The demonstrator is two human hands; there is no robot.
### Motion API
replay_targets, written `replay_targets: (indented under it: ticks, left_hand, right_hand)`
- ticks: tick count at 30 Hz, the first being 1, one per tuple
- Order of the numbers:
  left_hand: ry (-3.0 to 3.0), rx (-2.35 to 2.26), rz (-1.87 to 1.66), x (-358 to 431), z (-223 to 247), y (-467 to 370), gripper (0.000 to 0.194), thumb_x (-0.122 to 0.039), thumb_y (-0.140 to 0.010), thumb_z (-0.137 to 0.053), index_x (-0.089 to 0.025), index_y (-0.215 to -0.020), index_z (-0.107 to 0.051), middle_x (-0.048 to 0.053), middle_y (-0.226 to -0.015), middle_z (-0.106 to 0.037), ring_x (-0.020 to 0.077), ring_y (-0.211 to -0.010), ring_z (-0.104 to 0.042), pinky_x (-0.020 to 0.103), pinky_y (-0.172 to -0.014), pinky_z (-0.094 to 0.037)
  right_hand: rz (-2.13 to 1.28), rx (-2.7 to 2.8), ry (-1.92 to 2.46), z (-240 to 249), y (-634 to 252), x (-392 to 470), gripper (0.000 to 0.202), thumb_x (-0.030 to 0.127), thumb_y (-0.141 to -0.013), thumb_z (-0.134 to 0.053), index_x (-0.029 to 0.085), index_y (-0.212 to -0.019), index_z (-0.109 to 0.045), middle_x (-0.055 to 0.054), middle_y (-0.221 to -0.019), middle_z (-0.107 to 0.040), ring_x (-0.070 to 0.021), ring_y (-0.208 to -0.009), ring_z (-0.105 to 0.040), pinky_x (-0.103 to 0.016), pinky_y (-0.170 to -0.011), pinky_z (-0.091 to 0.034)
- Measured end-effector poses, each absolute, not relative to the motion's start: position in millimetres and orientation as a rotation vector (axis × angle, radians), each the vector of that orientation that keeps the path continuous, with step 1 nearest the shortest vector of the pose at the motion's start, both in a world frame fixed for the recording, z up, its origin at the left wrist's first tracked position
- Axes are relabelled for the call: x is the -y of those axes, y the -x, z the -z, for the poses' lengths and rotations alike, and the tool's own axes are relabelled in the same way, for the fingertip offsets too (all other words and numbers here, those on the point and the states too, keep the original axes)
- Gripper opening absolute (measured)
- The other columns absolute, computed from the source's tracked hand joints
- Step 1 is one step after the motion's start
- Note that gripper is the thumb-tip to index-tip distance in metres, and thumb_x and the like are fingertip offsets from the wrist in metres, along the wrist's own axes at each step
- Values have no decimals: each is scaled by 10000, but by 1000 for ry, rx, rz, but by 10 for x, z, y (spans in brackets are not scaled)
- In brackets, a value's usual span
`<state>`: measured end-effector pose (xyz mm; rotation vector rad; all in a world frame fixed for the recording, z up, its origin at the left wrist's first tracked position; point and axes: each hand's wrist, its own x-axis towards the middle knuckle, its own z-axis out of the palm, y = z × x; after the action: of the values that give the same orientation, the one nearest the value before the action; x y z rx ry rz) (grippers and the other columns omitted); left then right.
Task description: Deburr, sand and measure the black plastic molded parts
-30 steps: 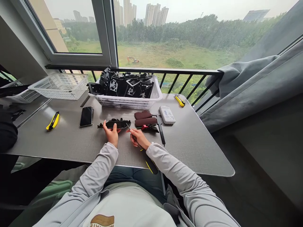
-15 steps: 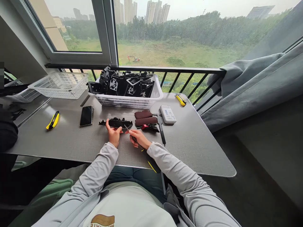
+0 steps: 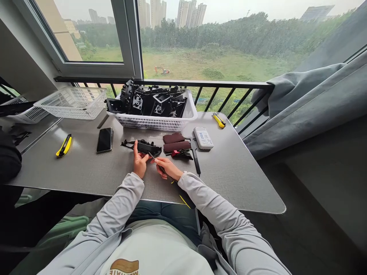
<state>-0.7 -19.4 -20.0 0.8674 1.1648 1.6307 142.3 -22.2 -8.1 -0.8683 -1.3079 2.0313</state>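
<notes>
A long black plastic part (image 3: 147, 147) with a toothed upper edge lies at the middle of the table. My left hand (image 3: 140, 164) grips it from the near side, one finger stretched over its face and the thumb by its lower edge. In my right hand (image 3: 169, 168) is a slim metal hand tool (image 3: 183, 194) with a black and yellow handle; its exact kind is unclear. The handle runs back under my right wrist. Its tip is at the part's lower right edge, close to my left thumb; whether it touches I cannot tell.
Right of the part lie maroon padded pieces (image 3: 177, 146), a red-and-black piece (image 3: 182, 154), a black caliper (image 3: 196, 158) and a white case (image 3: 203, 138). A phone (image 3: 104, 140) and yellow cutters (image 3: 64, 146) lie left. Behind stands a white basket (image 3: 151, 123) of black parts. Someone's dark sleeve (image 3: 10, 158) shows left.
The black part has shifted slightly right and turned, showing more of its face. My left hand moved a little right with it. The tool tip has drawn slightly down and left.
</notes>
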Motion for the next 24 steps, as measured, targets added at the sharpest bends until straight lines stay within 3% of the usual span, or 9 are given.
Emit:
replay_targets:
  ticks: [6, 13, 20, 24]
  left_hand:
    - [-876, -1187, -1661, 187, 217, 19, 874, -161, -655, -667, -312, -1449, -335, 1, -829, -612, 122, -646, -602, 279, -647, -561]
    - [-750, -1234, -1676, 165, 218, 33, 893, -121, -629, -676, -295, -1428, -316, -8, -804, -586, 133, -669, -619, 288, -667, -566]
    - [-774, -1288, -1697, 167, 200, -4, 887, -199, -618, -747, -307, -1381, -308, 6, -902, -584, 139, -718, -612, 304, -653, -568]
    - [-729, -1232, -1663, 180, 188, 9, 745, -192, -666, -660, -277, -1337, -348, -14, -827, -564, 132, -667, -604, 321, -681, -567]
  right_hand:
    - [-2042, 1331, 875, 78, -1429, 225, 396, 531, -796, -590, 166, -946, -568, 127, -363, -423, -53, -248, -260, -168, -271, -277]
    - [-2045, 1268, 865, 69, -1445, 225, 450, 547, -744, -627, 158, -965, -578, 123, -380, -434, -55, -255, -277, -175, -268, -279]
    - [-2049, 1244, 866, 83, -1449, 218, 456, 542, -754, -631, 154, -991, -590, 123, -389, -435, -54, -258, -285, -177, -275, -277]
    - [-2053, 1228, 852, 94, -1455, 218, 451, 537, -766, -630, 153, -1001, -594, 123, -394, -434, -53, -257, -280, -177, -273, -271]
